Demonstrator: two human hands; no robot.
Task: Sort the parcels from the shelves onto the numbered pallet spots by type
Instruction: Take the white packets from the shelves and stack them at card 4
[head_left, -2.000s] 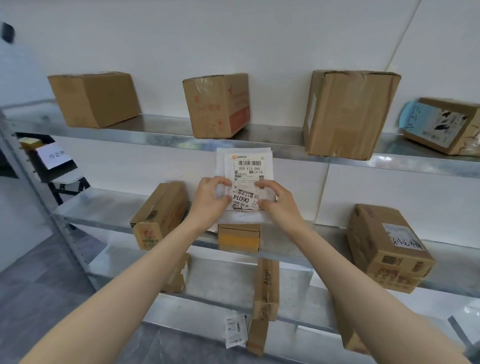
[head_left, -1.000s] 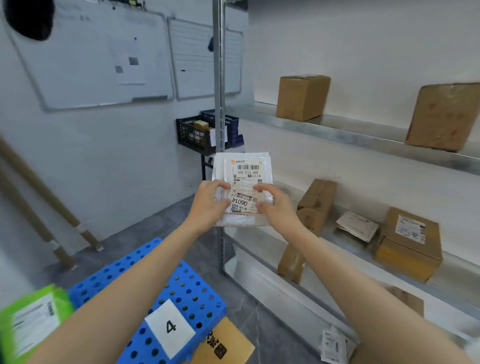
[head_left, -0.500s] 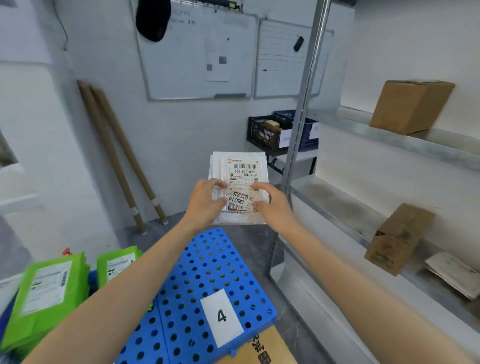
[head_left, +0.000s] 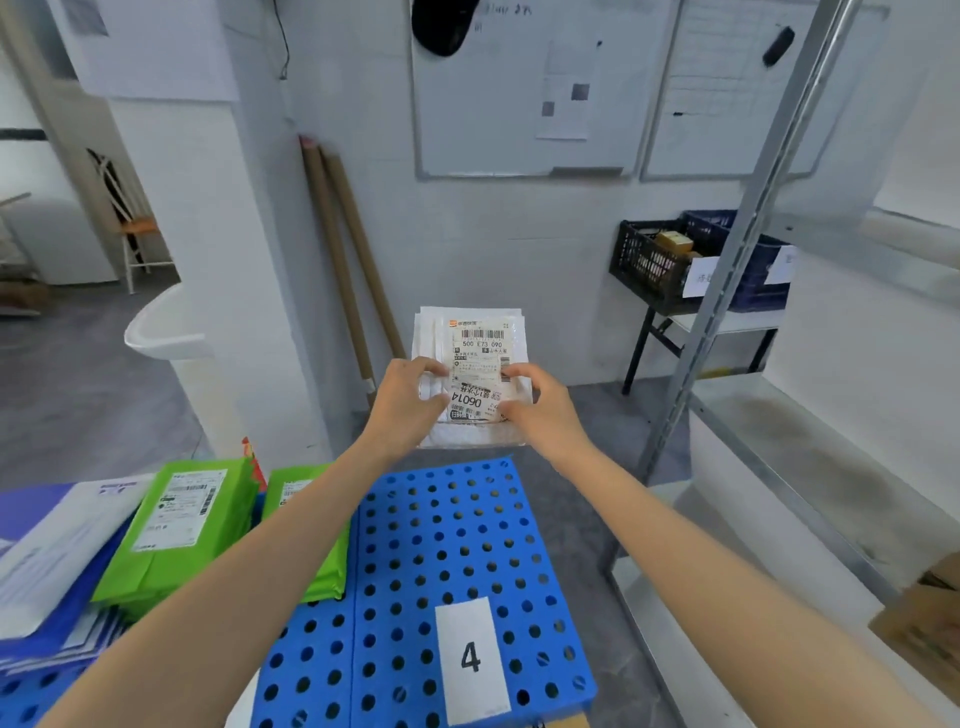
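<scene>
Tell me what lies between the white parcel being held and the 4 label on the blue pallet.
Head view: only bare, perforated blue pallet lies between the white parcel and the 4 label; nothing rests there.

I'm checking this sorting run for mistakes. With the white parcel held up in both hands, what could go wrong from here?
The left hand and right hand pinch the white parcel only at its lower half; it looks layered, so a layer could slip out.
It hangs near the blue pallet's far edge, so an early release may drop it on the floor.
Green parcels lie beside the bare spot marked 4; it could land among the wrong type.
</scene>
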